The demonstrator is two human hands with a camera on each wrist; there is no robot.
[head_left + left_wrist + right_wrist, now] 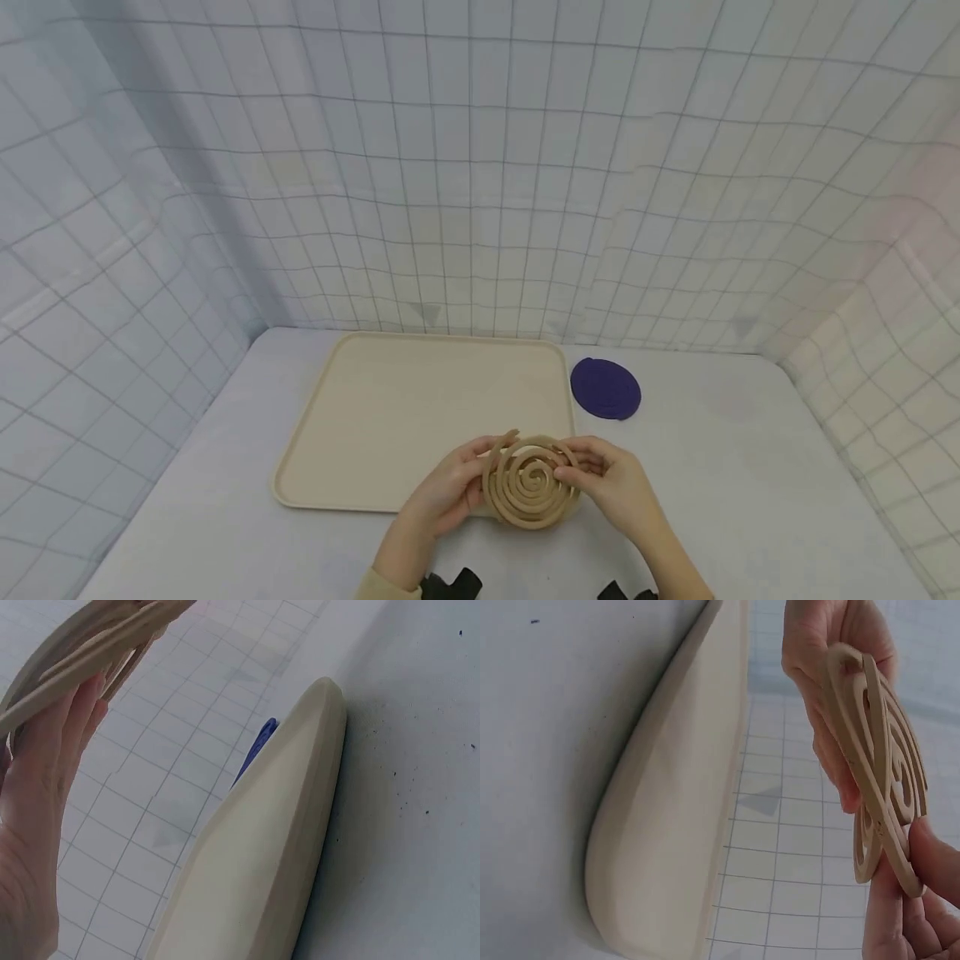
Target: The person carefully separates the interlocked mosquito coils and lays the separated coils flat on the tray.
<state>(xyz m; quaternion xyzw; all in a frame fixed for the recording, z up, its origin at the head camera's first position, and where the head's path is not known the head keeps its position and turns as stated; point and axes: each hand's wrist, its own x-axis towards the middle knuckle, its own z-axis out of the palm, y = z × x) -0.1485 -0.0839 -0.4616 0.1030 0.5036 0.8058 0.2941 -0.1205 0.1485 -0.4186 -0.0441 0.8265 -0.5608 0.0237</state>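
Note:
A flat tan spiral coil [534, 475] is held up between both hands, above the near right corner of the tray. My left hand [446, 486] grips its left edge, with fingers reaching behind it. On the opposite side my right hand [618, 487] pinches the rim, thumb on the face. Seen edge-on in the right wrist view, the coil [877, 742] has strands that spread and cross slightly. In the left wrist view, the left hand's fingers [71, 739] lie against the underside of the coil [82, 660].
A cream tray [442, 400] with a raised rim lies on the white table [750, 467]. Beside its far right corner is a flat dark purple disc [605, 389]. White grid-patterned curtains [465, 167] enclose the back and sides. Dark specks [397, 787] dot the tabletop.

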